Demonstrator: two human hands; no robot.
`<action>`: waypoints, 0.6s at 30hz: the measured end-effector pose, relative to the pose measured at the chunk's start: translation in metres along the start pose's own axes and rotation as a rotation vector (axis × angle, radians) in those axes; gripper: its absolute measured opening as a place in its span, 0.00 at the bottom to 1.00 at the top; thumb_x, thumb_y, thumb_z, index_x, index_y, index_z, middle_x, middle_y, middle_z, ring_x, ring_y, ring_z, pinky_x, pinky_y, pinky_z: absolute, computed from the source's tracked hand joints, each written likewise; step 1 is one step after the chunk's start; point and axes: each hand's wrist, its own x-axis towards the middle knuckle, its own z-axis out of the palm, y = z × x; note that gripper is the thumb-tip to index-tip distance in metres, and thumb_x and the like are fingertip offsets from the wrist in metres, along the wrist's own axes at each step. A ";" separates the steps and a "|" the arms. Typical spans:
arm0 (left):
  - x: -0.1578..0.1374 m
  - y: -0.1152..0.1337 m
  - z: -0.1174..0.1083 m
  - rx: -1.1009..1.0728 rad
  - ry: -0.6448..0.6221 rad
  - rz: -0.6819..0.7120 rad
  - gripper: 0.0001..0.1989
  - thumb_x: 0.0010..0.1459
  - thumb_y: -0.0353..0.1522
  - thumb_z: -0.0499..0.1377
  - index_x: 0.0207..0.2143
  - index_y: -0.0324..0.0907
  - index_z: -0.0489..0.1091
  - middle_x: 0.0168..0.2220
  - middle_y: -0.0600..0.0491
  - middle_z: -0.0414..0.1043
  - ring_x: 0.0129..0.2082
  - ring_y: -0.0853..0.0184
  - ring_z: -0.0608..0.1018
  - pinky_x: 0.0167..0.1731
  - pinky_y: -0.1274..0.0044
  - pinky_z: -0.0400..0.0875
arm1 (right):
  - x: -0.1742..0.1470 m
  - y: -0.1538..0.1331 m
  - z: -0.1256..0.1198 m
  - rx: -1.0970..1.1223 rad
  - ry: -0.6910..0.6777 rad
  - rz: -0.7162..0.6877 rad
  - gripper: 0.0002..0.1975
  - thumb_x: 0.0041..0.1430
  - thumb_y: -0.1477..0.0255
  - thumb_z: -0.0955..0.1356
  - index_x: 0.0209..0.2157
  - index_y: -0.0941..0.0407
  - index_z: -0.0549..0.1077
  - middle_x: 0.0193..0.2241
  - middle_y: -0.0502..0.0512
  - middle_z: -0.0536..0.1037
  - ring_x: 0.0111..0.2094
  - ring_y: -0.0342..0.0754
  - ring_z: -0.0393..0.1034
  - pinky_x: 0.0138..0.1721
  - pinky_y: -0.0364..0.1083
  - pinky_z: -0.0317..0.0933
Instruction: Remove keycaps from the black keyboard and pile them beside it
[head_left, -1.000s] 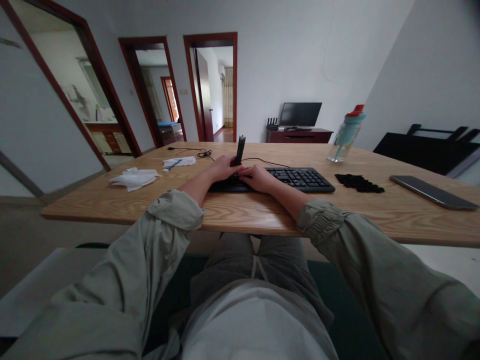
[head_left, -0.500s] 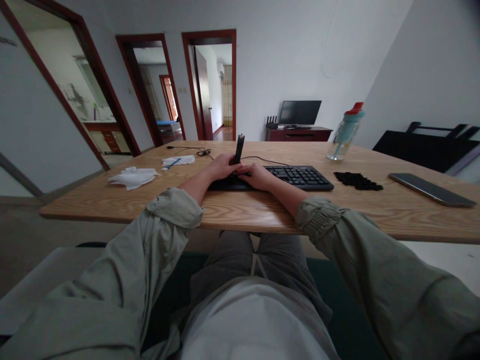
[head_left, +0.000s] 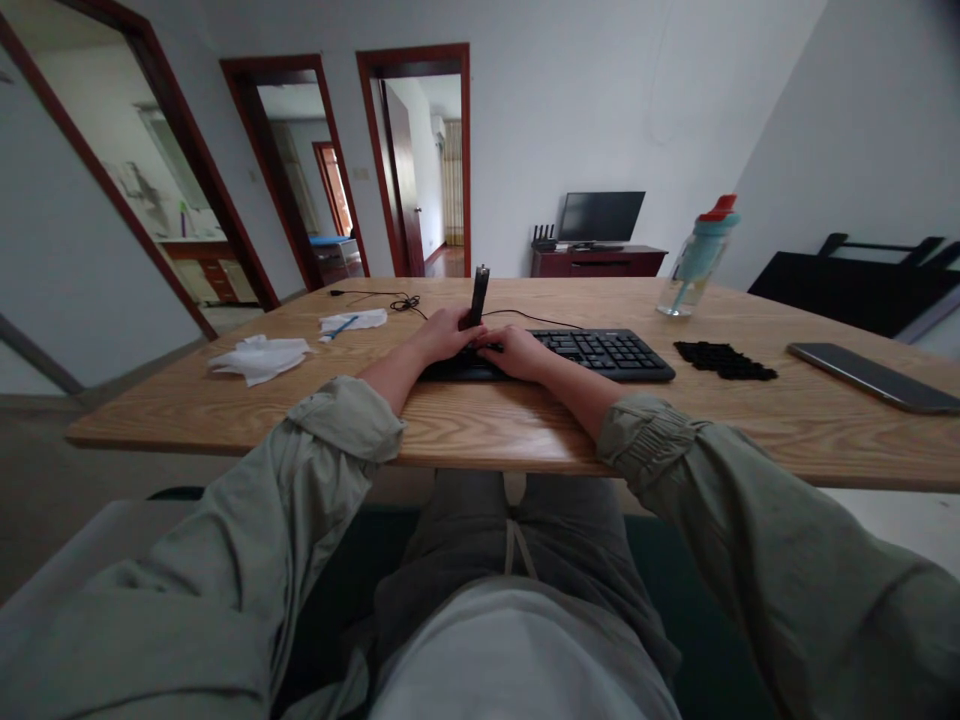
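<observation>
A black keyboard [head_left: 611, 352] lies on the wooden table in front of me, its left part covered by my hands. My left hand [head_left: 448, 335] is closed around the lower end of a black, stick-like tool [head_left: 480, 292], which stands upright over the keyboard. Close beside it, my right hand [head_left: 514, 352] rests over the keys with bent fingers near the tool's lower end. What those fingertips pinch, if anything, is hidden. The tool's bottom tip cannot be seen either.
Right of the keyboard lies a patch of small black pieces [head_left: 724, 360], then a grey phone-like slab [head_left: 874, 376]. A water bottle [head_left: 694, 262] stands behind them. Crumpled white tissue [head_left: 261, 357], a blue stick [head_left: 341, 326] on another tissue, and a coiled cable [head_left: 405, 302] are at left.
The view has shifted slightly. My hands and the black tool keep nearly the same place and pose over the keyboard.
</observation>
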 end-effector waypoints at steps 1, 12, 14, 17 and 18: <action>0.000 -0.002 0.002 -0.006 0.007 -0.009 0.15 0.58 0.40 0.58 0.38 0.37 0.74 0.33 0.51 0.75 0.31 0.66 0.73 0.33 0.75 0.66 | 0.000 -0.001 0.000 -0.007 0.008 0.009 0.11 0.62 0.70 0.69 0.45 0.52 0.80 0.44 0.53 0.82 0.45 0.50 0.75 0.54 0.50 0.64; -0.004 -0.003 0.000 -0.055 -0.048 -0.029 0.16 0.61 0.43 0.56 0.40 0.41 0.71 0.34 0.51 0.76 0.33 0.65 0.76 0.33 0.74 0.69 | 0.009 0.004 -0.008 -0.012 0.029 -0.159 0.06 0.59 0.70 0.71 0.38 0.53 0.81 0.39 0.54 0.82 0.44 0.49 0.72 0.51 0.50 0.61; -0.004 -0.005 -0.001 -0.091 -0.064 -0.036 0.16 0.62 0.45 0.55 0.39 0.41 0.71 0.34 0.52 0.76 0.33 0.65 0.77 0.34 0.74 0.70 | 0.012 0.007 -0.004 0.032 0.045 -0.154 0.05 0.58 0.69 0.72 0.37 0.52 0.81 0.37 0.54 0.82 0.44 0.50 0.72 0.50 0.50 0.62; -0.004 -0.008 -0.004 -0.115 -0.112 -0.065 0.16 0.63 0.44 0.54 0.37 0.42 0.71 0.33 0.52 0.76 0.33 0.65 0.77 0.34 0.74 0.70 | 0.013 0.009 -0.001 0.084 0.032 -0.147 0.06 0.59 0.68 0.72 0.37 0.52 0.82 0.33 0.54 0.82 0.41 0.49 0.72 0.48 0.49 0.62; -0.004 -0.008 -0.005 -0.118 -0.124 -0.067 0.16 0.63 0.44 0.53 0.37 0.41 0.71 0.33 0.52 0.76 0.33 0.65 0.77 0.35 0.74 0.70 | 0.013 0.009 0.000 0.102 0.032 -0.144 0.06 0.60 0.68 0.71 0.36 0.52 0.82 0.32 0.53 0.82 0.40 0.48 0.72 0.48 0.49 0.62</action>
